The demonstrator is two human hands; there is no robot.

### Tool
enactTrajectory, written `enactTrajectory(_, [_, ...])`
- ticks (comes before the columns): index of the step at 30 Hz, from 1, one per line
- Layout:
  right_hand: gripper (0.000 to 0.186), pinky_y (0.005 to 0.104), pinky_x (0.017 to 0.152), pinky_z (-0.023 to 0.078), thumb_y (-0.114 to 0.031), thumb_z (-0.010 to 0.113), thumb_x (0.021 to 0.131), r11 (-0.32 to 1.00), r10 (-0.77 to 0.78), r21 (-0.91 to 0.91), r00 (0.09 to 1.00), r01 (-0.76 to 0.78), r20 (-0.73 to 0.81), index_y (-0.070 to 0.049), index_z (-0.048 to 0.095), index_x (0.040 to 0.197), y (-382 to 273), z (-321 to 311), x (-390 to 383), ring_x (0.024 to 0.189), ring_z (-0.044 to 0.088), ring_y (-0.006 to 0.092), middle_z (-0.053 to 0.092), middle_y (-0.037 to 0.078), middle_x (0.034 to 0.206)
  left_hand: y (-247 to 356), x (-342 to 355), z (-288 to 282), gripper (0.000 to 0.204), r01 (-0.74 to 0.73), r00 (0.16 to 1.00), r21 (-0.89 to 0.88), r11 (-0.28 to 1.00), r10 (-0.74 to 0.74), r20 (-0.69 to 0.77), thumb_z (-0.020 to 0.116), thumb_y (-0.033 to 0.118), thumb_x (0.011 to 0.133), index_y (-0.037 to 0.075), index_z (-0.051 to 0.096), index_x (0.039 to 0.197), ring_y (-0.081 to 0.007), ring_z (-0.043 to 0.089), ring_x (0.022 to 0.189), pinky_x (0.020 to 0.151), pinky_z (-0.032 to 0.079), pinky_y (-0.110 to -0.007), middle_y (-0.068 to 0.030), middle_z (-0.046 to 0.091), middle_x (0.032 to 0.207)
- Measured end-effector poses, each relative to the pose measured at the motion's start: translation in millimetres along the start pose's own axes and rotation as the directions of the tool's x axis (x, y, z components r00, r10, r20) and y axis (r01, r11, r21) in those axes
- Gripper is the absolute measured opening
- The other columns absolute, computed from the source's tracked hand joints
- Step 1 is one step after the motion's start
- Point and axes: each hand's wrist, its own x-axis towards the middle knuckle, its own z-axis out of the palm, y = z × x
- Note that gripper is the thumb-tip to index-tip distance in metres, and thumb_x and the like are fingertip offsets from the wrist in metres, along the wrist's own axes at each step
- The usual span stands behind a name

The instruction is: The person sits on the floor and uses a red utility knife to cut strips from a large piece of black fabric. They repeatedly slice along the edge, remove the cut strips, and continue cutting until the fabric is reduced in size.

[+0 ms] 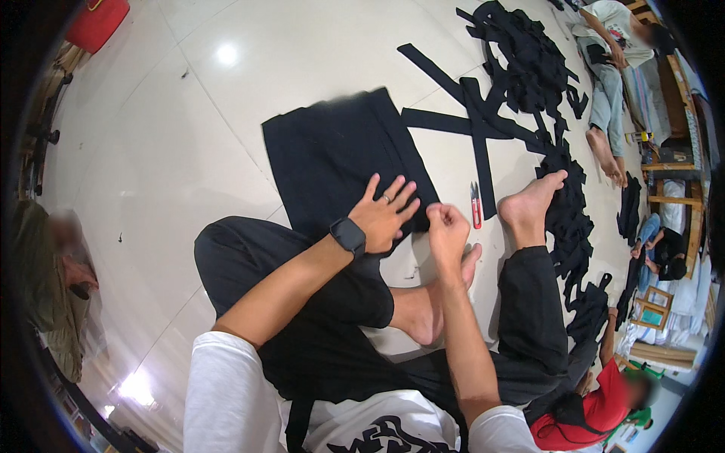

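Observation:
A folded piece of black cloth (325, 158) lies on the tiled floor in front of my crossed legs. My left hand (381, 217) rests on its near right part, fingers spread and flat, with a ring and a dark watch at the wrist. At the cloth's near right corner, my right hand (449, 230) is closed in a pinch. Whatever is between those fingertips is too small to make out. Just right of that hand lies a pair of red-handled thread snips (476, 208), its blades pointing away from me.
Long black fabric strips (476, 128) cross each other beyond the snips. A tangled heap of black strips (521, 57) trails down the right side past my foot. Several people sit along the right, one in a red shirt (596, 411). A red container (98, 23) stands far left.

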Motion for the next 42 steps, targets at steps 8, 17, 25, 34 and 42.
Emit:
enactTrajectory(8, [0.037,0.0455,0.083,0.055,-0.020,0.084,0.085,0.551,-0.725,-0.597,0.689,0.583,0.004,0.002,0.070,0.112,-28.3,38.9,109.6,0.085,0.068,0.0373,0.070,0.018,0.094,11.3,23.5,-27.3,0.039,-0.027,0.983,-0.193,0.981,0.061,0.173,0.073,0.020,0.087,0.007,0.071,0.123,-0.0337,0.058,0.132,0.102,0.052,-0.055,-0.0165,0.061,0.139])
enactTrajectory(17, [0.023,0.0462,0.090,0.053,-0.009,0.075,0.085,0.801,-0.400,-0.517,0.912,0.300,-0.090,0.003,0.069,0.104,6.9,6.8,144.5,0.100,0.067,0.0401,0.069,0.023,0.108,-75.4,69.9,-46.9,0.019,0.314,0.881,-0.228,0.922,-0.372,-0.293,0.071,0.023,0.096,0.005,0.072,0.093,-0.0357,0.073,0.084,0.073,0.061,-0.047,-0.0133,0.071,0.094])
enactTrajectory(25, [0.022,0.0444,0.092,0.053,-0.008,0.073,0.089,0.805,-0.522,-0.288,0.850,0.519,0.072,-0.002,0.070,0.111,-44.3,63.1,174.7,0.102,0.068,0.0363,0.072,0.019,0.109,-111.1,102.0,-55.8,0.027,0.448,0.810,-0.444,0.776,-0.562,-0.166,0.072,0.032,0.096,0.007,0.074,0.086,-0.0392,0.072,0.067,0.065,0.058,-0.049,-0.0172,0.071,0.068])
enactTrajectory(34, [0.019,0.0423,0.096,0.040,-0.013,0.074,0.090,0.750,-0.544,-0.302,0.808,0.589,0.225,-0.010,0.073,0.109,-38.3,105.7,201.1,0.108,0.061,0.0310,0.071,0.008,0.113,-136.1,105.2,-48.5,0.028,0.284,0.721,-0.616,0.735,-0.587,-0.368,0.079,0.016,0.089,0.007,0.072,0.114,-0.0304,0.071,0.071,0.070,0.058,-0.042,-0.0123,0.077,0.099])
enactTrajectory(42, [0.017,0.0341,0.092,0.044,-0.012,0.077,0.093,0.952,-0.294,-0.021,0.936,0.304,0.194,-0.008,0.075,0.109,-36.8,100.3,193.5,0.098,0.054,0.0199,0.076,0.005,0.104,-160.0,108.7,-51.0,0.032,0.141,0.775,-0.717,0.683,-0.527,-0.350,0.073,0.016,0.096,0.004,0.071,0.126,-0.0220,0.063,0.066,0.066,0.052,-0.036,-0.0115,0.072,0.099])
